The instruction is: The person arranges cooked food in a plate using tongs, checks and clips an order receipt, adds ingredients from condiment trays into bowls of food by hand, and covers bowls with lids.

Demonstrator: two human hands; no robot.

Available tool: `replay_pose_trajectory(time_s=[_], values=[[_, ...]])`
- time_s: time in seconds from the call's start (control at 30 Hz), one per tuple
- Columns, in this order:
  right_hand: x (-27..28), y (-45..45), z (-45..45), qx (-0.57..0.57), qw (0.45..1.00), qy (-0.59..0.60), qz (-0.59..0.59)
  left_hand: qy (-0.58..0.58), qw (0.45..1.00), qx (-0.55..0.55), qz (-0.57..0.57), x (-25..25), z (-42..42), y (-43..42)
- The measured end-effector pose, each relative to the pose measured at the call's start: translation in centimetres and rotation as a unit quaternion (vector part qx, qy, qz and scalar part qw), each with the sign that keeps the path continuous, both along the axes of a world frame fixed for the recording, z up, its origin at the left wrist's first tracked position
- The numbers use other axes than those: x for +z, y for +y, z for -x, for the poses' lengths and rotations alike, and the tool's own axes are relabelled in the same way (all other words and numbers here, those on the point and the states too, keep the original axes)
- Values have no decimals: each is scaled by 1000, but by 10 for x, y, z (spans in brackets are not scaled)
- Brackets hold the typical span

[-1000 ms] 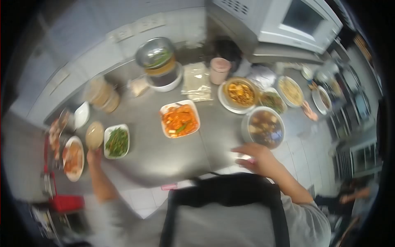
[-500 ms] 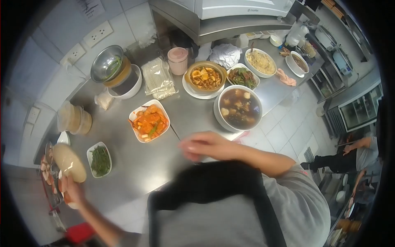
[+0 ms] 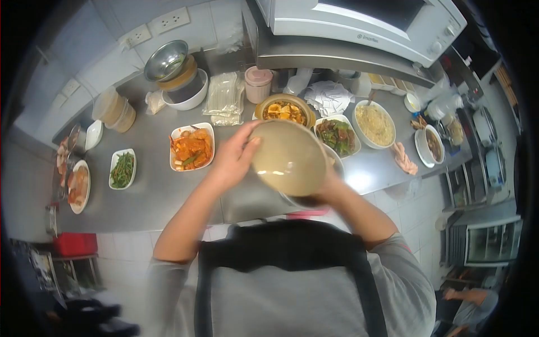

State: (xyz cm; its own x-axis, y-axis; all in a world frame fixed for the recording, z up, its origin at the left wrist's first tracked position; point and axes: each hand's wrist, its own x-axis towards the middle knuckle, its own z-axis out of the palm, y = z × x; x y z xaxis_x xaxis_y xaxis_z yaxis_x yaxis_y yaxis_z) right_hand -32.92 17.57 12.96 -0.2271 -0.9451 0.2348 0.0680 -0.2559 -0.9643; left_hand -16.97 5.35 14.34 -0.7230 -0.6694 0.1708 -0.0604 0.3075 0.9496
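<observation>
A shallow, glossy beige bowl (image 3: 289, 157) is tilted in the air over the front of the counter. My left hand (image 3: 236, 156) grips its left rim, thumb laid on the near face. At its lower right edge my right hand (image 3: 328, 184) holds it too, blurred, most of its fingers hidden behind it. Behind and beneath it, a large white soup bowl (image 3: 338, 164) is mostly covered from view. Just beyond stands a clay pot of tofu (image 3: 286, 108), with a white dish of meat and greens (image 3: 337, 136) to its right.
Orange-sauced food fills a white dish (image 3: 192, 147); green beans (image 3: 122, 169) and an oval dish of pale pieces (image 3: 79, 187) sit farther left. Fried rice (image 3: 374, 124) and a pinkish cloth (image 3: 403, 159) are on the right. An oven (image 3: 365, 28) overhangs the back. Another person (image 3: 471, 303) stands at lower right.
The beige bowl has come from the far left to the centre with my left hand. My right hand has moved right and joined it. The camera view has turned.
</observation>
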Motion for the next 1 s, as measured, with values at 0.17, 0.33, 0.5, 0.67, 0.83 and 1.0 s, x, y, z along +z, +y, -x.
replay_pose_trajectory(time_s=[0.17,0.33,0.5,0.67,0.83,1.0], values=[[-13,-59,86,-79,992,64,-69,74,978,112,-158,-39,33,-13],[-38,-110,108,-210,836,506,-27,-19,910,174,-377,-151,45,-51],[-59,-136,99,-188,798,569,-64,-18,903,160,-398,-178,80,-90],[-57,-136,93,-190,795,561,-129,-59,916,175,-357,-168,90,-93],[-64,-139,105,-184,798,550,-162,93,896,145,-410,-168,94,-81],[-47,-132,90,-194,804,519,-216,196,830,61,-519,-206,98,-101]])
